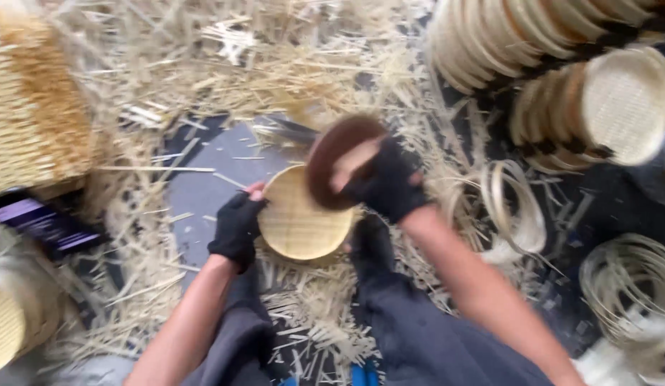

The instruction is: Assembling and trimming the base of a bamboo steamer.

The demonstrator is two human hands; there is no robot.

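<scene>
The woven bamboo tray, round and shallow, lies nearly flat between our knees, its open face turned up toward us; being round, it shows no long axis. Our left hand, in a black fingerless glove, has its fingers closed on the tray's left rim. Our right hand, gloved too, clamps a dark brown ring above the tray's right edge, blurred by motion. Pale bamboo splinters litter the floor; stacked trays are cut off top right.
</scene>
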